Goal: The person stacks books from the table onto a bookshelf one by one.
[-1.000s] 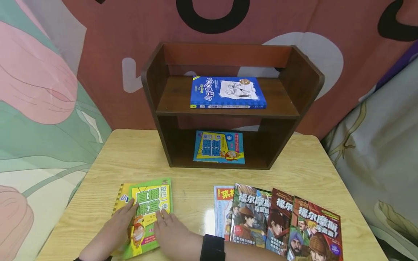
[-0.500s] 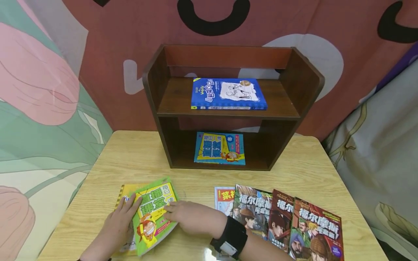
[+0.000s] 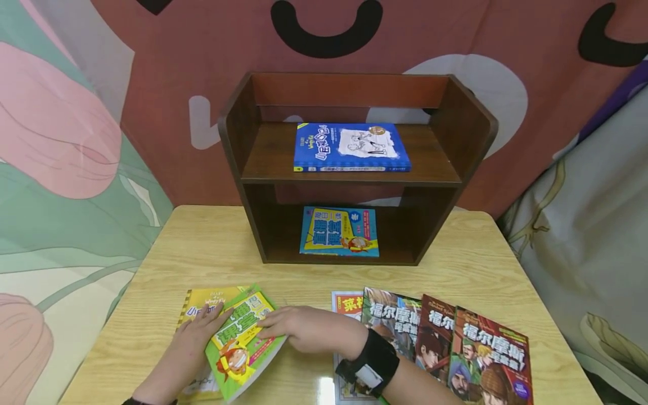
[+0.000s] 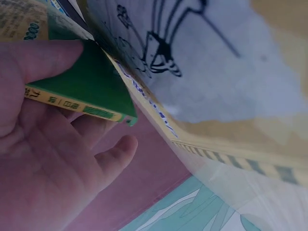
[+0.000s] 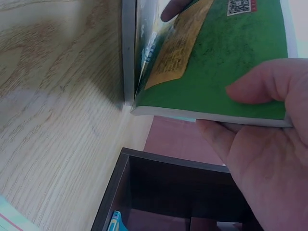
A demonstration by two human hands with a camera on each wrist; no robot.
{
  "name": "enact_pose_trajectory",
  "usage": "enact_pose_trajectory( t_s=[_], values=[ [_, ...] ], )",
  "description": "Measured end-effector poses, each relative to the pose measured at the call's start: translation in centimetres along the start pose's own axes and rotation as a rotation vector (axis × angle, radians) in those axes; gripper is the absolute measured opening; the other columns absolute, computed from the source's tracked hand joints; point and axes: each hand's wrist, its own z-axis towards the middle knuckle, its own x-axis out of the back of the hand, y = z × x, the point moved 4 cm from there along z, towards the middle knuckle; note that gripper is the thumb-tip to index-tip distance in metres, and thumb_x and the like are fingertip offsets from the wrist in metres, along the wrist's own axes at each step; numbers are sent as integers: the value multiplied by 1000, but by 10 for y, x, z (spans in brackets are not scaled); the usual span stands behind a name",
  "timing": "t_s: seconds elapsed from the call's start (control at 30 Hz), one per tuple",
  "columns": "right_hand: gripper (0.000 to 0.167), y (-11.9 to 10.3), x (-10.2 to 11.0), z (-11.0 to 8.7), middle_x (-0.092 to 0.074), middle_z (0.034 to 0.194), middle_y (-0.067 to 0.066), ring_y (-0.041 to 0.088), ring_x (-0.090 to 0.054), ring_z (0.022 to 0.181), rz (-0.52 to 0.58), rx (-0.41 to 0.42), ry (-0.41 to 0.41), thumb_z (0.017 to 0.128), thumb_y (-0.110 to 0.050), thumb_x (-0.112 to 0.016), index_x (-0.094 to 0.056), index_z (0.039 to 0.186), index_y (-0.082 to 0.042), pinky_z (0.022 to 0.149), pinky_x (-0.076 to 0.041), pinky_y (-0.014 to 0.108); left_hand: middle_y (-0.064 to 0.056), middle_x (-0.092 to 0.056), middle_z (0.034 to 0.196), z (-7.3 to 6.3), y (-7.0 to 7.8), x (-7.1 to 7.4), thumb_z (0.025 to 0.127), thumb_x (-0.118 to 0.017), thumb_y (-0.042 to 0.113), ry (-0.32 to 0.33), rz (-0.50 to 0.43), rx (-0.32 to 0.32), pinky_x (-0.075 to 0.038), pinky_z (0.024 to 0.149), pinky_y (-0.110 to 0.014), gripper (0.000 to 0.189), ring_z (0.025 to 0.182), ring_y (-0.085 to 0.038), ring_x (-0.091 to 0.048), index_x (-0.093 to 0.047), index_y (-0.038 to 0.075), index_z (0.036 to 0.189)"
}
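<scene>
A green and yellow book (image 3: pixel 235 360) is tilted up over a yellow book (image 3: pixel 202 298) lying on the table. My left hand (image 3: pixel 184 351) grips its spine side, and in the left wrist view the thumb presses on the green back cover with the fingers on the other side. Along the opposite edge, my right hand (image 3: pixel 309 331) pinches the same book. The right wrist view has that thumb on the green back cover (image 5: pixel 216 72) and fingers beyond the page edge. Part of the yellow book is hidden under the left hand and the green book.
At the back of the wooden table (image 3: pixel 298 281) stands a dark brown bookshelf (image 3: pixel 473 129). A blue book (image 3: pixel 349 146) lies on its upper shelf and a teal book (image 3: pixel 339 230) on its lower one. Several overlapping books, including a red-brown one (image 3: pixel 488 349), lie at front right, partly behind the right forearm.
Both hands have taken hold of the green book, which lay flat on the yellow one. Its right side has risen and the book has turned clockwise, baring more of the yellow cover.
</scene>
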Motion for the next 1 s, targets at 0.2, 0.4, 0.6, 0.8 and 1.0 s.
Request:
enact_pose_trajectory(
  t_s=[0.2, 0.4, 0.6, 0.8, 1.0],
  values=[
    [66, 3, 2, -5, -44, 145, -11, 8, -38, 135, 31, 3, 44, 84, 12, -43, -52, 136, -27, 111, -32, 26, -13, -44, 144, 3, -3, 2, 79, -70, 13, 30, -90, 11, -28, 99, -71, 61, 134, -46, -33, -51, 17, 137],
    [68, 9, 3, -9, -45, 144, -14, 7, -39, 134, 19, -17, 104, 81, 11, -50, -54, 134, -31, 113, -30, 32, -12, -48, 142, 4, -2, 9, 81, -52, -9, 77, -115, -17, -20, 105, -66, 57, 134, -41, -35, -55, 13, 133],
    [47, 14, 4, -12, -49, 140, -17, 4, -42, 132, -114, -44, 199, 90, -14, -62, -54, 134, -31, 117, -23, 40, -10, -52, 139, 1, 1, 14, 88, -55, 3, 123, -115, -32, -29, 105, -61, 45, 129, -34, -47, -56, 11, 132],
    [47, 14, 8, -15, -50, 140, -14, 5, -43, 131, -177, -97, 230, 90, -20, -64, -53, 135, -29, 117, -22, 39, -10, -58, 132, 0, 9, 28, 85, -64, 8, 222, -93, -82, -35, 99, -61, 45, 121, -33, -55, -58, 10, 129],
    [56, 5, 16, -21, -46, 144, -6, 10, -40, 135, -260, -140, 199, 89, -13, -59, -44, 142, -24, 115, -25, 43, -10, -65, 122, 1, 18, 46, 76, -66, -1, 330, -18, -108, -42, 92, -56, 49, 112, -31, -61, -63, 9, 124]
  ],
)
